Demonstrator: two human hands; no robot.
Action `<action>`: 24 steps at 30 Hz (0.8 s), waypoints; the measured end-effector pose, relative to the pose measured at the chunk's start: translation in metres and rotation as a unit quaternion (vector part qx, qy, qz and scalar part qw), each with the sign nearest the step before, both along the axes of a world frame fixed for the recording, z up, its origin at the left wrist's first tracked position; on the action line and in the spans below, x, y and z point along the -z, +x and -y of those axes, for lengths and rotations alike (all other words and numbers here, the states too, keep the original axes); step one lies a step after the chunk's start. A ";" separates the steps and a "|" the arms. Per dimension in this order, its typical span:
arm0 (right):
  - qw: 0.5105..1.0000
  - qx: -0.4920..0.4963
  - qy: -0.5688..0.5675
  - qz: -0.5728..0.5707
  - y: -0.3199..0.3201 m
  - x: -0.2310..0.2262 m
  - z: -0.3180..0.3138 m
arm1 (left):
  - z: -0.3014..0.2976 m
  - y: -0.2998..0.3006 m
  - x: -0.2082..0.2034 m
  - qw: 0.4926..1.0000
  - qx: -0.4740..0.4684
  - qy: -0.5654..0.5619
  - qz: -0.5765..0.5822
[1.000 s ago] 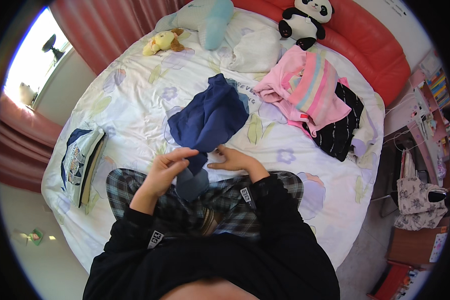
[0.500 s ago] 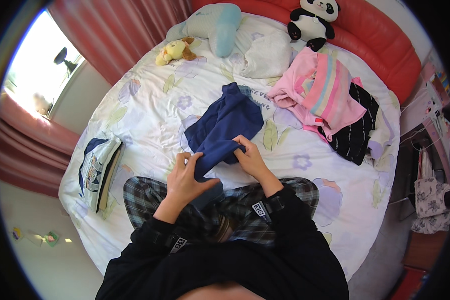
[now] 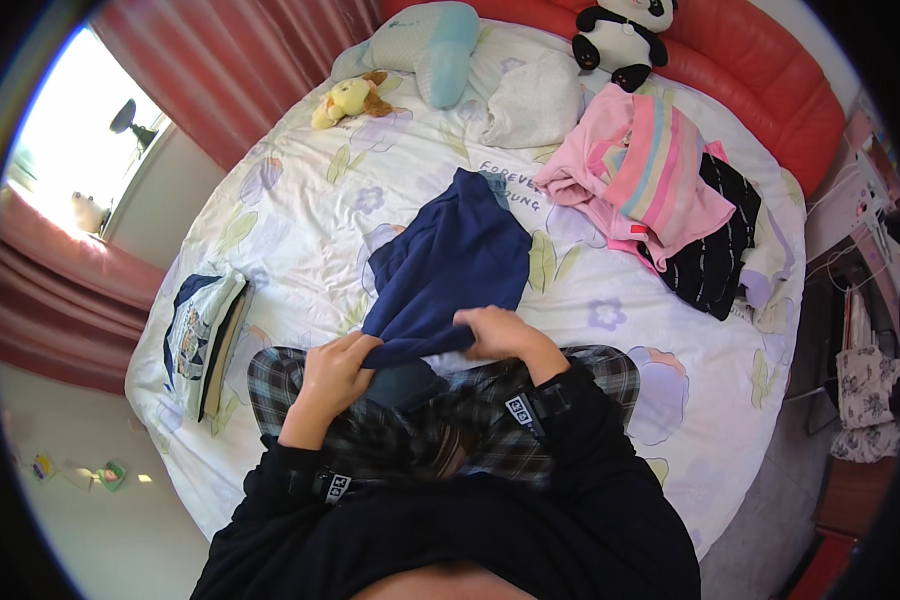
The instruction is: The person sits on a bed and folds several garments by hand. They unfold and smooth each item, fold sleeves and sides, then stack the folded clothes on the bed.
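Observation:
A navy blue garment point(image 3: 450, 260) lies on the bed in front of me, its near edge lifted between my hands; its exact kind does not show. My left hand point(image 3: 331, 376) grips the left corner of that edge with closed fingers. On the opposite corner, my right hand point(image 3: 496, 333) is closed, its thumb and fingers slightly blurred. The cloth between the hands is pulled into a taut band above my lap. Part of a dark blue-grey cloth point(image 3: 406, 386) shows beneath it, over my checked trousers point(image 3: 595, 382).
Folded clothes point(image 3: 202, 345) are stacked at the left. To the right lies a heap with a pink striped garment point(image 3: 645, 180) and a black one point(image 3: 705, 275). A white cloth point(image 3: 535, 100), yellow plush toy point(image 3: 350, 102), blue pillow point(image 3: 435, 50) and panda toy point(image 3: 620, 45) are farther back.
Both hands have come nearer to me and spread farther apart, the left one moving leftward. The garment's near edge has been drawn toward my lap and stretched out.

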State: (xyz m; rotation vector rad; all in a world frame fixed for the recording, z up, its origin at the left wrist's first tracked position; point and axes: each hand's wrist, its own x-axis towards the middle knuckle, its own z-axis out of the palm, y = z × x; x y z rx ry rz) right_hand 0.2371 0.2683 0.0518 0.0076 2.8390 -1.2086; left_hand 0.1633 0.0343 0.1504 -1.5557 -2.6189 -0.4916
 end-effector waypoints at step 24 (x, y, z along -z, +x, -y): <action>0.959 -0.022 -0.137 -0.249 -0.047 -0.042 0.081 | 0.078 -0.073 -0.141 0.876 -0.195 0.437 0.062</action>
